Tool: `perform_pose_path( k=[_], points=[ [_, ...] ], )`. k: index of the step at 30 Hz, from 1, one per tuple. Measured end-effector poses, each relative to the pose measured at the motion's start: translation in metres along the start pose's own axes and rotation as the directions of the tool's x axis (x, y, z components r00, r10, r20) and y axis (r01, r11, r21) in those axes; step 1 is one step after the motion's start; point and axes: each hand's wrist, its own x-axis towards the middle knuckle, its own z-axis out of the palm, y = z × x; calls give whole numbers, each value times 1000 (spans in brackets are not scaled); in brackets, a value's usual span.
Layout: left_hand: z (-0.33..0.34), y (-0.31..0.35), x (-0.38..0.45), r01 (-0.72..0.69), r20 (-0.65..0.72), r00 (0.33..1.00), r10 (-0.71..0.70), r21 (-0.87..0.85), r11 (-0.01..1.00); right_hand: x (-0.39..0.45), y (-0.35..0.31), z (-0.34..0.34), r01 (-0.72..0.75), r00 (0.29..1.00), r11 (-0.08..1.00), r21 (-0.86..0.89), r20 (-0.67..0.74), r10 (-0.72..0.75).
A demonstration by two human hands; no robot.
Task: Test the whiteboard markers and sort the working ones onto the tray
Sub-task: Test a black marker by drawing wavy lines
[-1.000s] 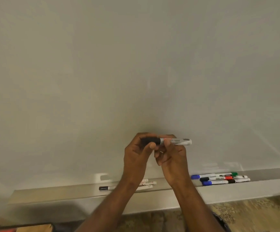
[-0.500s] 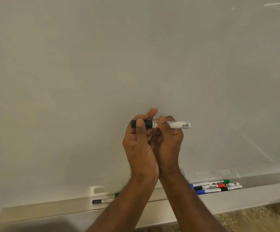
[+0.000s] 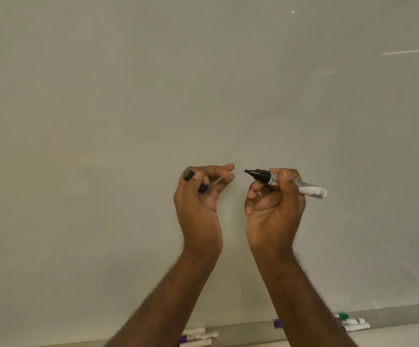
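My right hand [image 3: 274, 196] grips an uncapped black whiteboard marker [image 3: 286, 182], its black tip pointing left and its white barrel sticking out to the right. My left hand [image 3: 201, 194] holds the black cap [image 3: 189, 175] in its curled fingers, a hand's width left of the tip. Both hands are raised in front of the blank whiteboard [image 3: 203, 83]. Along the bottom runs the marker tray [image 3: 403, 331], with one group of markers [image 3: 198, 336] at lower centre and a second marker group [image 3: 351, 323] at lower right, partly hidden by my right forearm.
The whiteboard fills nearly the whole view and shows only faint smears and light reflections at upper right. Floor is not in view.
The cap has come off the marker: my left hand pulled it away to the left while my right hand kept the barrel. Both hands rose, and the view tilted up.
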Motion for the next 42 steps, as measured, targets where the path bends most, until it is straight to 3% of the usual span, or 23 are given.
perform_pose_path(
  k=[3, 7, 9, 12, 14, 17, 21, 26, 33, 36, 42],
  points=[
    [9, 12, 22, -212, 142, 974, 177, 287, 934, 31, -22, 10, 75, 996, 997, -17, 44, -74],
    [37, 33, 54, -505, 381, 859, 343, 517, 691, 74, -53, 32, 205, 974, 978, -27, 109, -201],
    [55, 44, 75, -669, 525, 742, 417, 545, 505, 94, -70, 44, 265, 956, 964, -38, 139, -257],
    [81, 66, 109, -861, 734, 496, 464, 483, 155, 123, -95, 63, 353, 922, 934, -50, 191, -338],
    [99, 84, 131, -918, 834, 319, 450, 390, -73, 143, -112, 75, 438, 878, 896, -71, 247, -410],
    [131, 111, 167, -891, 899, 183, 399, 323, -320, 172, -138, 92, 553, 801, 827, -100, 339, -494],
    [168, 144, 209, -756, 942, 200, 268, 323, -570, 206, -168, 118, 637, 748, 756, -150, 359, -559],
    [196, 168, 252, -605, 929, 311, 202, 357, -712, 245, -186, 143, 694, 712, 682, -229, 361, -603],
    [209, 178, 267, -543, 913, 357, 196, 374, -752, 279, -181, 164, 799, 600, 492, -345, 408, -688],
    [209, 175, 269, -551, 915, 346, 210, 379, -744, 291, -171, 164, 834, 518, 307, -458, 459, -722],
    [207, 174, 273, -554, 916, 329, 229, 384, -739, 302, -159, 172, 837, 439, 172, -519, 451, -777]
  ],
)
